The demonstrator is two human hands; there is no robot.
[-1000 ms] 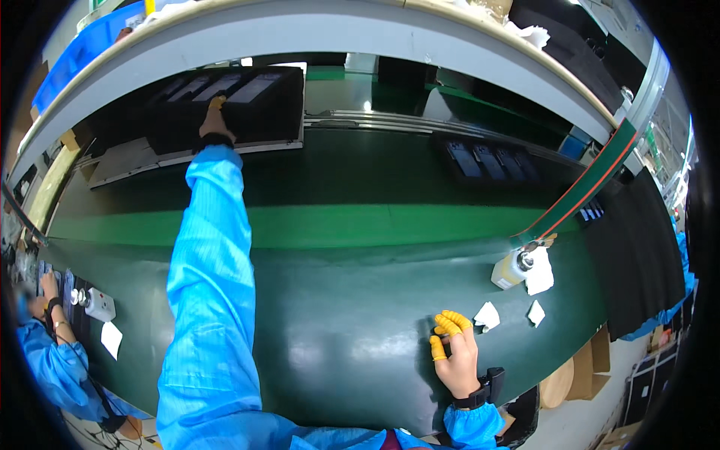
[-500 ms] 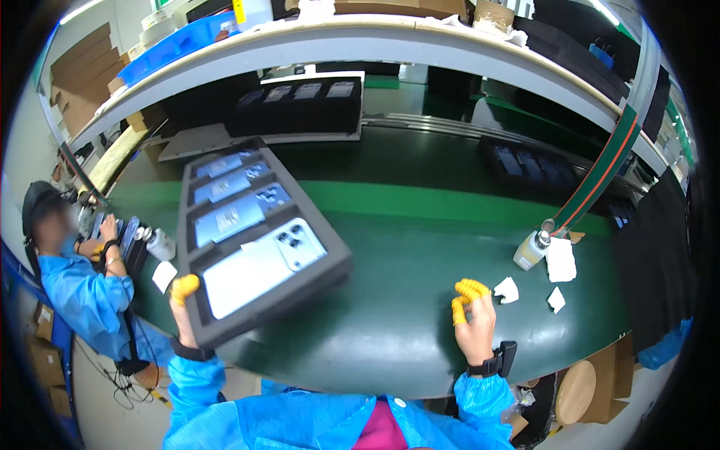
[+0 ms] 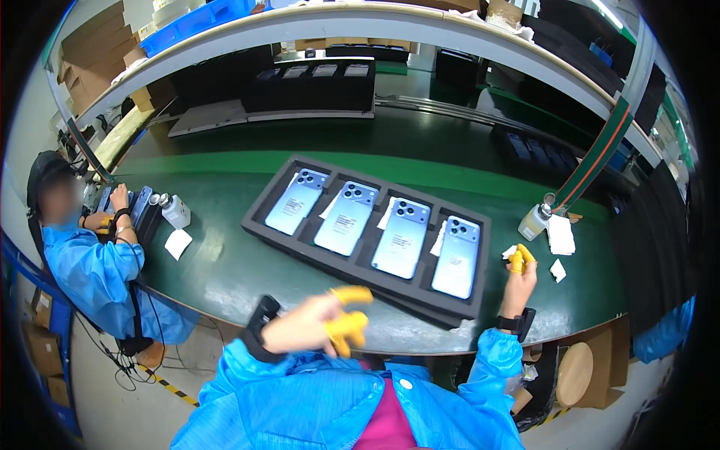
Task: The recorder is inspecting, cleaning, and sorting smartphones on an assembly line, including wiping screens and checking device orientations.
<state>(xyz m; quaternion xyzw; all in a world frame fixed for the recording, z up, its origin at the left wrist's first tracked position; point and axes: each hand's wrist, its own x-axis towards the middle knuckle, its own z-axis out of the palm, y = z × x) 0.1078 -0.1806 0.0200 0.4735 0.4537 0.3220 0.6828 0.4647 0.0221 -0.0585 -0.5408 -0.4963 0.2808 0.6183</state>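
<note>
Two fingers (image 3: 346, 326) or more on your left hand (image 3: 304, 325) wear yellow cots; they are spread and blurred, released, just off the tray's near edge. Your right hand (image 3: 516, 291) has fingertips, also in yellow cots, at a small white cloth (image 3: 508, 253); whether they pinch it, you cannot tell from this view.

Note the change: half a second ago your left hand carries the grey foam tray (image 3: 405, 287) tilted by its near corner; now the tray lies flat on the green table (image 3: 217, 281) directly in front of you. It therefore needs no support, and your left hand is free.

The tray has four pockets, each occupied. The blue phones (image 3: 345, 217) lie backs up, camera ends away from you.

Beyond the tray, a dark tray (image 3: 322, 94) contains more phones. To its right, a bottle (image 3: 534, 223) contains yellowish liquid. On the shelf (image 3: 420, 31), a blue bin (image 3: 199, 26) stands; its contents are unclear.
</note>
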